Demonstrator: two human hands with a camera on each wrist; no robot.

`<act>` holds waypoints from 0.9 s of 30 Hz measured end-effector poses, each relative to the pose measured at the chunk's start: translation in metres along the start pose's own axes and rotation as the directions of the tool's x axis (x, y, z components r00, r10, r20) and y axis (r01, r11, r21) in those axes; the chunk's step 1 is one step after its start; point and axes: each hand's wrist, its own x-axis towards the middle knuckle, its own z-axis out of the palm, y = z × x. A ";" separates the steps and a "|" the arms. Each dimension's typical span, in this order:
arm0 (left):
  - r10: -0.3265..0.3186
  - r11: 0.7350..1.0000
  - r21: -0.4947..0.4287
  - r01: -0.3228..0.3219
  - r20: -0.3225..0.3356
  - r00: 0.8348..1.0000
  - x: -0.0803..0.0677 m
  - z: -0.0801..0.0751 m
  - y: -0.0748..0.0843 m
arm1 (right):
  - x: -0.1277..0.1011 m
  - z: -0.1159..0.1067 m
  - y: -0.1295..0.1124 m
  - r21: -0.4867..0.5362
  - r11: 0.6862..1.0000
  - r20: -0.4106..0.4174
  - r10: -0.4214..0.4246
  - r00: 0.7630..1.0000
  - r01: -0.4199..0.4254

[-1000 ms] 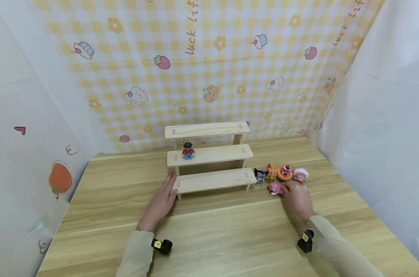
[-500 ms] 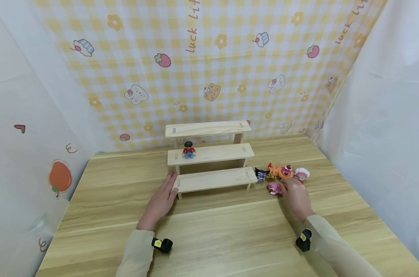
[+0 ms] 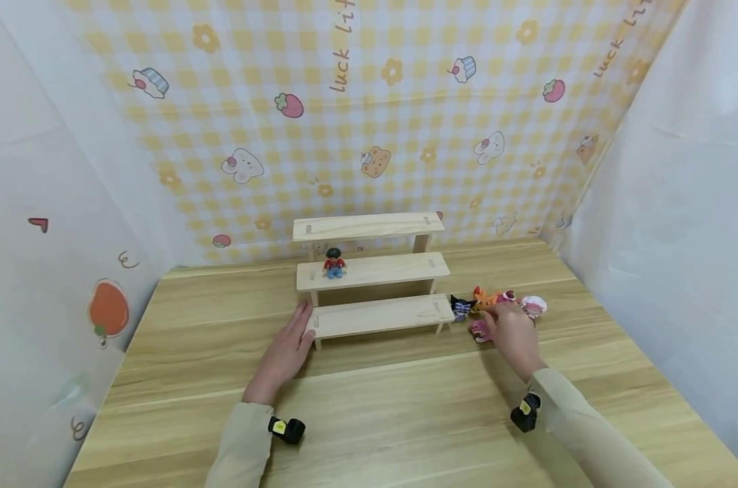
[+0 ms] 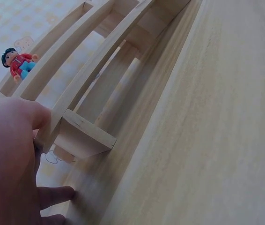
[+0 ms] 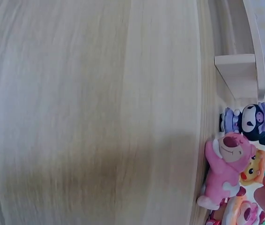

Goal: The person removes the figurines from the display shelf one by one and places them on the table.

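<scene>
My left hand (image 3: 288,352) rests against the left end of a three-tier wooden shelf (image 3: 377,316), fingers extended along its side. In the left wrist view, one digit lies at the end of the lowest board. My right hand (image 3: 515,339) is over a cluster of toy figures right of the shelf. Its fingertips are close by an orange-and-yellow figure (image 5: 252,169), partly hidden behind others. A pink bear figure (image 5: 224,171) stands in front of it, arm raised. Beside them is a black-and-purple figure (image 5: 249,121) at the shelf's right leg.
A toy figure in red jacket and blue trousers (image 3: 334,264) sits on the middle tier, at left. A white-capped figure (image 3: 534,306) stands farthest right, with an orange-ringed pink figure (image 5: 246,213) beside it. A checked cloth (image 3: 253,122) hangs behind the wooden table (image 3: 369,434).
My right hand has let go of the pink bear and moved left and slightly back, toward the orange-and-yellow figure. The left hand stays at the shelf's end.
</scene>
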 end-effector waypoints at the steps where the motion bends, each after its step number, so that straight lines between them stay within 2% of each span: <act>1: 0.000 1.000 0.002 0.000 -0.002 1.000 0.000 -0.001 0.000 | 0.001 0.000 -0.002 0.007 1.000 0.006 -0.001 1.000 0.001; 6: 0.013 1.000 -0.006 -0.013 -0.018 1.000 -0.001 -0.004 0.001 | 0.010 0.000 -0.013 0.028 0.999 -0.014 -0.044 0.999 0.044; 13: 0.007 1.000 0.000 -0.007 -0.009 1.000 -0.002 -0.004 0.001 | 0.029 0.000 -0.042 0.064 0.991 -0.067 -0.113 0.991 0.117; 16: 0.010 1.000 -0.008 -0.010 -0.013 1.000 -0.001 -0.003 0.001 | 0.036 0.000 -0.052 0.115 0.984 -0.064 -0.132 0.989 0.139; 22: 0.018 1.000 -0.017 -0.019 -0.027 0.999 0.000 0.000 0.000 | 0.045 0.003 -0.065 0.138 0.975 -0.068 -0.167 0.984 0.175; 27: 0.014 1.000 -0.008 -0.014 -0.029 0.999 -0.001 0.000 -0.002 | 0.052 0.008 -0.073 0.164 0.969 -0.039 -0.181 0.983 0.185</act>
